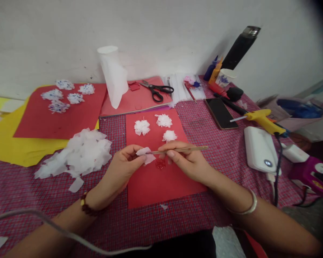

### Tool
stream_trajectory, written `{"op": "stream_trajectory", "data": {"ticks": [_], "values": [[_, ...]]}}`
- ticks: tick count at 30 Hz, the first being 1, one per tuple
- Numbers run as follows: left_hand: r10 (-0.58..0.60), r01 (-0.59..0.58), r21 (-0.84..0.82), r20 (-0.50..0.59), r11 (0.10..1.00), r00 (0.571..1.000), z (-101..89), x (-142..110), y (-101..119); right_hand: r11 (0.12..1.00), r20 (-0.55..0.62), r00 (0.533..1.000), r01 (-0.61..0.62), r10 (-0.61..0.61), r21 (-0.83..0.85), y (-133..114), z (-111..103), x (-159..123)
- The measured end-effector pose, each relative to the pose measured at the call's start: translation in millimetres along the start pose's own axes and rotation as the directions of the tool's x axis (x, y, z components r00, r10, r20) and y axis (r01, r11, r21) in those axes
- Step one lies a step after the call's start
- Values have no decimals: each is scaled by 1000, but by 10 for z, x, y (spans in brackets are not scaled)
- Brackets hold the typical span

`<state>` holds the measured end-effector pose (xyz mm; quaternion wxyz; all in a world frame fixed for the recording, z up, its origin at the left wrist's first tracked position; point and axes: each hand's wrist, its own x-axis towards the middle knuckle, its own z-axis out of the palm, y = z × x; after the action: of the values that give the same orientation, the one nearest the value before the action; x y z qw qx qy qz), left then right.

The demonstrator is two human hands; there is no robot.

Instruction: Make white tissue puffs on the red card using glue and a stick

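Between the thumb and fingers of my left hand (126,161) is a small piece of white tissue paper (145,152). My right hand (188,159) grips a thin wooden stick (196,148), and its tip meets the tissue. Both hands are above a red paper sheet (161,190). A glossy wet-looking patch (160,163) lies on the sheet just below the stick. Beyond my hands, white tissue puffs sit on the same sheet: one at the left (141,127), one at the back (164,120) and one nearer (169,135).
Left of my hands is a heap of cut white tissue (83,150). Behind it, several blue-specked puffs (58,106) rest on another red sheet (40,123). Scissors (157,89) and a tissue roll (113,75) stand at the back. A phone (221,114), yellow glue gun (263,120) and white power bank (258,148) lie right.
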<state>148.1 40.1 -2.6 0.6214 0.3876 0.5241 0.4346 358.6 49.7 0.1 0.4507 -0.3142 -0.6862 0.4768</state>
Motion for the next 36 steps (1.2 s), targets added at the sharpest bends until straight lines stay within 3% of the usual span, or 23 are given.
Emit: {"op": "stream_trajectory", "data": {"ticks": [4,10,17,23,29,31,34,36], "values": [[25,-24,-39,17,999,1000,-18,-5,23,1000,-14,1000,0,0,-26,-9,6,-4],[37,-19,-193,89,981,995,-77,2,68,990,-26,999,-37,41,135,-23,-6,2],[137,-129,-124,55,984,989,-48,-7,37,944,-61,991,-91,116,316,-63,27,13],[315,-312,-60,52,948,948,16,-13,44,942,-24,989,-130,144,310,-113,52,2],[333,-334,-12,100,942,937,27,-42,20,917,-61,979,-160,195,364,-75,116,-13],[400,-411,64,133,909,907,17,-82,11,874,-49,966,-206,253,440,-60,143,-11],[561,-586,250,170,771,810,-4,-139,14,767,16,939,-290,343,573,-54,155,6],[603,-621,317,166,717,780,-11,-147,33,720,89,932,-330,352,611,-64,125,25]]}}
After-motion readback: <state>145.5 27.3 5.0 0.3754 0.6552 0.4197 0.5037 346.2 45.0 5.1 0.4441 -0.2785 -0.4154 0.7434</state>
